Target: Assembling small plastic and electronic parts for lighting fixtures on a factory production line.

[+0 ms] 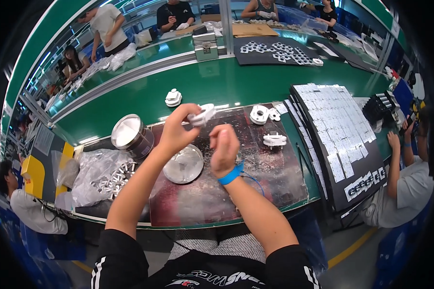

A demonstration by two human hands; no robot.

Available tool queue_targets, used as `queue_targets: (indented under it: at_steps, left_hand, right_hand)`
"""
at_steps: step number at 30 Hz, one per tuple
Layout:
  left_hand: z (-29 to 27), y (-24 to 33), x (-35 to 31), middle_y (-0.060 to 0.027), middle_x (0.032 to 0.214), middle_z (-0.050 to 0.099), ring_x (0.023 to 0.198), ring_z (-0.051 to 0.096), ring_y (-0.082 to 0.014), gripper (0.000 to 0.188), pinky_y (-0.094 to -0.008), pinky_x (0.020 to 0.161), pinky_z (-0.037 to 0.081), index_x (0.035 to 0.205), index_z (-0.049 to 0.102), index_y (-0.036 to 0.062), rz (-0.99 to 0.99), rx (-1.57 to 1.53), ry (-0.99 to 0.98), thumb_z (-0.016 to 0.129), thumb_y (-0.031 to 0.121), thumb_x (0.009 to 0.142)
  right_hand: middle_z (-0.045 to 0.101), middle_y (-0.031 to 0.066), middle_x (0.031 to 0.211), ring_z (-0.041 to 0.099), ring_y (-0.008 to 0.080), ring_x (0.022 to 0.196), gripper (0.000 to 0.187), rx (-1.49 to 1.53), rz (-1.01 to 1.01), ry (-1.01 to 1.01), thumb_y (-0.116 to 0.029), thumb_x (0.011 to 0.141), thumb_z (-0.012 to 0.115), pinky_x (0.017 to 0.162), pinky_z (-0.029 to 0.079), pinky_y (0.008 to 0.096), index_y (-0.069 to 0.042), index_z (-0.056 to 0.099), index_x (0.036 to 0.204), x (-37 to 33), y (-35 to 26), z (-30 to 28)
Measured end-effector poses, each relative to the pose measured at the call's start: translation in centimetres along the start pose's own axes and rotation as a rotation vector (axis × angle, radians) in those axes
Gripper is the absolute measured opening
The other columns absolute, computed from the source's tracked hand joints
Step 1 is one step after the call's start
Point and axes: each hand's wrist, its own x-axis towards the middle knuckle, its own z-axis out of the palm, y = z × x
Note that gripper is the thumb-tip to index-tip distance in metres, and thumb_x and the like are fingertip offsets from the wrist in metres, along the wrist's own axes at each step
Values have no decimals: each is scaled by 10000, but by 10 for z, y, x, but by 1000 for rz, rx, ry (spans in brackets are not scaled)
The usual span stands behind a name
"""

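My left hand [177,129] pinches a white plastic housing [204,115] between thumb and fingers, raised over the work mat and slightly smeared by motion. Just right of it and lower, my right hand [224,148] has its fingers curled in; whatever they may hold is hidden. A blue wrist strap [232,174] with a thin cord circles that wrist. Beneath my hands lies a round metal lid [183,164], with pale residue on it. Similar white housings rest farther off: a stack [173,98] at the back, one [260,114] with a smaller piece beside it, and another [275,140] at right.
An open tin [128,135] of white paste stands left, beside a clear bag [94,168] of small metal cylinders [116,182]. The worn dark red mat [197,207] carries crumbs. At right rises a stack of black sheets with white panels [330,125]. A co-worker's hand [393,140] is beyond.
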Motion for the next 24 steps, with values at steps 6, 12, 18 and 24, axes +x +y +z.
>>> queue_targets:
  at_steps: [6, 12, 18, 24]
  left_hand:
    - [-29, 28, -57, -122, 1045, 656, 965, 657, -308, 362, -368, 804, 553, 932, 658, 35, 233, 245, 103, 736, -99, 605]
    - [-43, 20, -87, -142, 1108, 604, 982, 650, -295, 366, -358, 782, 564, 955, 686, 43, 162, 210, 169, 753, -82, 617]
    - [-43, 13, -98, -129, 1124, 621, 1053, 629, -283, 306, -354, 893, 498, 976, 669, 64, -110, -227, 181, 738, -24, 691]
    - [-54, 20, -91, -101, 1060, 671, 1012, 653, -242, 294, -330, 898, 490, 1024, 646, 40, -150, -355, -24, 720, -5, 744]
  right_hand:
    - [581, 17, 854, 469, 40, 611, 369, 296, 377, -252, -335, 1043, 411, 524, 347, 182, -32, 511, 1229, 7, 9, 0]
    - [612, 24, 1051, 548, 37, 805, 326, 240, 482, -551, -131, 955, 590, 650, 440, 194, -42, 542, 1264, 0, 14, 9]
    - [626, 48, 1057, 580, 68, 743, 384, 369, 841, -643, -142, 942, 588, 542, 438, 194, -65, 502, 1308, 0, -13, 16]
    - [614, 46, 977, 582, 103, 685, 300, 350, 1027, -620, -294, 1000, 507, 426, 399, 214, -108, 511, 1235, 1, -13, 14]
